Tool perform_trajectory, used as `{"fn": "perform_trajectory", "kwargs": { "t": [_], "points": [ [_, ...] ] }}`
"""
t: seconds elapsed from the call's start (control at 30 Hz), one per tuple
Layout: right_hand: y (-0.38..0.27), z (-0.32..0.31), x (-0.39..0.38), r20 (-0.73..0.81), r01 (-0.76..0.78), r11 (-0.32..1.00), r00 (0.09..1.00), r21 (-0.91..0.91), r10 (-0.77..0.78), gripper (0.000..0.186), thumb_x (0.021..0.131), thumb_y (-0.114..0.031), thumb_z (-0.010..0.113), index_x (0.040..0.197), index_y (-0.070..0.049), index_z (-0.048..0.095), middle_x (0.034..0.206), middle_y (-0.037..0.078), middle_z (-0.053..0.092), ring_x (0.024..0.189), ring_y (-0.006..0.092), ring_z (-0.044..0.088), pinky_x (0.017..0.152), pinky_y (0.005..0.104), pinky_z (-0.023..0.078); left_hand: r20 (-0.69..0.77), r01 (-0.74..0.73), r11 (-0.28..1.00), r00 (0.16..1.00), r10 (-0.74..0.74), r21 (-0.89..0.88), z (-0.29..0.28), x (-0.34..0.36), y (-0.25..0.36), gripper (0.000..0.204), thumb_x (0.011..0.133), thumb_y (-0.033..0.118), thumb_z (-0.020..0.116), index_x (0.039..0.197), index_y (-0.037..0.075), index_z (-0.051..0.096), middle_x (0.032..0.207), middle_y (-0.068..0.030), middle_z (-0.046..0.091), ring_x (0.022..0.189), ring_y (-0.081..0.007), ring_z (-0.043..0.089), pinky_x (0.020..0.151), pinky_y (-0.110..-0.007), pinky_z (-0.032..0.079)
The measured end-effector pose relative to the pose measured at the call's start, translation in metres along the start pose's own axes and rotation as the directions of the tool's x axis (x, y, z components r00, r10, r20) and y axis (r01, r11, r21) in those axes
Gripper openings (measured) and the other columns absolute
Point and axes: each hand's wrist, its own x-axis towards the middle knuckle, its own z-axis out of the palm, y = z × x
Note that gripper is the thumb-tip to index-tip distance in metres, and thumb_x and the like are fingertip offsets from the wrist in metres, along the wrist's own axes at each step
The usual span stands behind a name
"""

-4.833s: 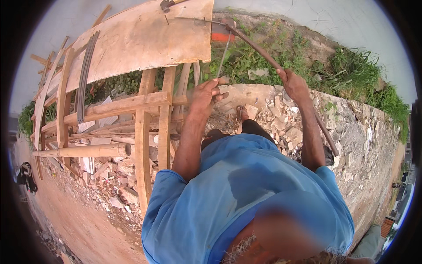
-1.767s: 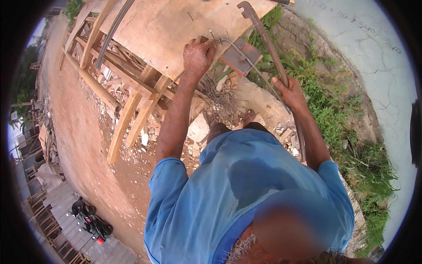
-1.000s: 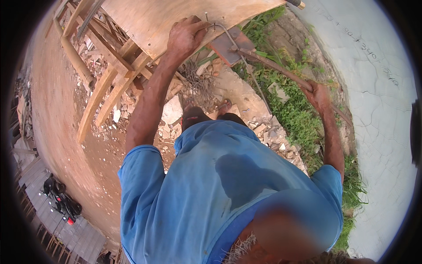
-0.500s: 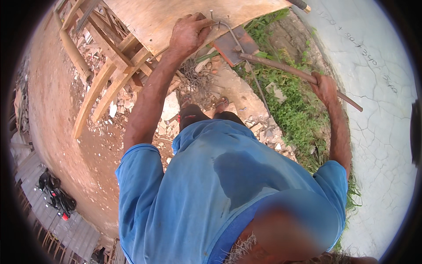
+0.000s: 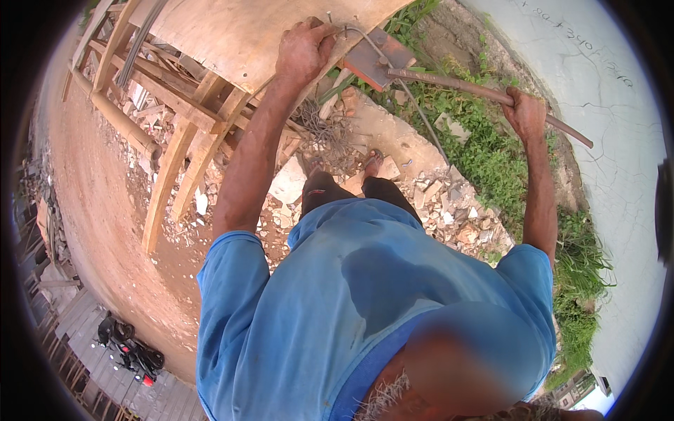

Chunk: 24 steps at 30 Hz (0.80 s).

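My left hand is closed around a thin steel rod at the edge of a wooden workbench. The rod bends over a rusty metal plate fixed to the bench's corner. My right hand grips a long rusty bar that runs from the plate out to the right. Below the hands I see my blue shirt and my feet on rubble.
Broken bricks and rubble lie under the bench. A tangle of wire sits by the bench legs. Grass and a cracked concrete wall are at the right. A motorbike stands at lower left on reddish ground.
The view has tilted and swung left over the bench. My right hand has pulled the long bar down and to the right, from upright to nearly level. The left hand stays at the bench edge.
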Motion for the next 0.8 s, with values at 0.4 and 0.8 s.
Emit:
{"fn": "perform_trajectory", "kwargs": {
  "t": [0.4,0.8],
  "points": [
    [-0.152,0.006,-0.163,0.243,-0.601,0.794,0.787,0.091,0.568,0.028,0.091,-0.036,0.064,0.103,-0.014,0.075,0.081,0.016,0.072,0.073,0.0334,0.07,0.072,0.0466,0.056,-0.171,-0.097,0.99,0.982,0.078,-0.105,0.013,0.002,-0.012,0.031,0.093,0.036,0.056,0.092,0.01,0.073,0.083,-0.0147,0.068,0.078,-0.0341,0.063,0.085,-0.049,0.047],
    [-0.115,-0.006,-0.224,0.309,-0.698,0.716,0.683,0.012,0.661,0.051,0.09,-0.062,0.063,0.104,-0.013,0.072,0.074,0.009,0.069,0.074,0.0259,0.069,0.072,0.0449,0.054,0.015,-0.047,0.999,0.999,0.046,0.019,0.012,0.007,-0.008,0.027,0.09,0.022,0.058,0.111,0.016,0.074,0.107,-0.0125,0.065,0.104,-0.0331,0.062,0.09,-0.054,0.047]
  ]
}}
